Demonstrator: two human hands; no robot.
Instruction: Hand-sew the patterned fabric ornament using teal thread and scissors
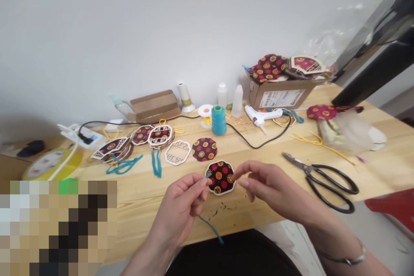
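A scalloped wooden-rimmed piece faced with black floral fabric [220, 177] lies on the table between my hands. My left hand [189, 194] is closed in a pinch at its left edge. A bit of teal cord [211, 227] shows at those fingertips, and its length hangs below the hand past the table's front edge. At the piece's right edge is my right hand [265, 185], its index finger reaching to the rim and its thumb held apart. Just behind lie a loose floral fabric cutout [205, 149] and a pale wooden lattice frame [177, 152].
Black-handled scissors [318, 181] lie to the right. Behind are a teal thread cone [219, 120], a white glue gun [263, 115] with its cable, and a cardboard box [278, 93] of floral pieces. Stacked lattice pieces [161, 136] with teal cords sit to the left.
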